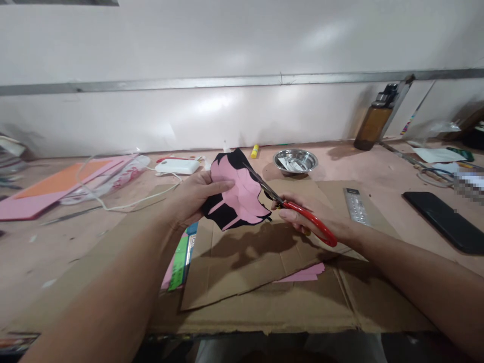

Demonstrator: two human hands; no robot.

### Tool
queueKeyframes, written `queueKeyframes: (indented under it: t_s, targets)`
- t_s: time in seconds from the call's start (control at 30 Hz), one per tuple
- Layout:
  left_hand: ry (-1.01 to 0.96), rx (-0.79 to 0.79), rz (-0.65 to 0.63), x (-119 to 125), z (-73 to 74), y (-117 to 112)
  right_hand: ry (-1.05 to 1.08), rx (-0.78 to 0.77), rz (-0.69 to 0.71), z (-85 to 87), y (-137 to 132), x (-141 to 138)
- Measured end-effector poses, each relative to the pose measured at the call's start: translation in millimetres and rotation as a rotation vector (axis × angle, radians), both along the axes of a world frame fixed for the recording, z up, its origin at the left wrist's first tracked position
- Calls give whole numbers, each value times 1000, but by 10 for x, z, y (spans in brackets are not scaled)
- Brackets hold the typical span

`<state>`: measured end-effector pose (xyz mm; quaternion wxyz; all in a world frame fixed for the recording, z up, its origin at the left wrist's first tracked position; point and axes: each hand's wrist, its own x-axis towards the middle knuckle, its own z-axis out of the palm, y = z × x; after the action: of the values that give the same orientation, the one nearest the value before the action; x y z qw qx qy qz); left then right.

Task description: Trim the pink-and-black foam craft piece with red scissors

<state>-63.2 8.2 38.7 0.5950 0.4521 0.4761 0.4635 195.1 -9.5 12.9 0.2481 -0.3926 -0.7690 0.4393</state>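
Note:
Held above the cardboard is a pink and black paper cutout (pixel 242 189) with wavy edges. My left hand (pixel 198 194) pinches its left side, the thumb lying on the pink face. A pair of scissors (pixel 312 219) with red handles is gripped in my right hand (pixel 298 209). The dark blades reach up and left along the cutout's upper right edge; how far they are parted I cannot make out. Beneath both hands lies a loose sheet of cardboard (pixel 227 282), with the hands' shadow on it.
Behind stand a metal bowl (pixel 295 161), a yellow glue stick (pixel 254 151) and a white power bank (pixel 177 166) with a cable. Pink and orange sheets (pixel 64 179) lie left. At right are a metal ruler (pixel 356 205), a black phone (pixel 444 219) and an amber bottle (pixel 373 121).

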Motion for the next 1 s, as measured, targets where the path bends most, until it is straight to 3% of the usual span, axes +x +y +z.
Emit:
queueKeyframes:
  t_s: [0.3,0.67,1.0]
  targets:
    - [-40,42,20,-43,24,9,9,-59,30,-89,42,30]
    - [47,-17,23,93,110,-64,-85,35,18,-5,13,-2]
    - [61,25,-80,12,0,-4,-74,-10,-3,6,-5,-7]
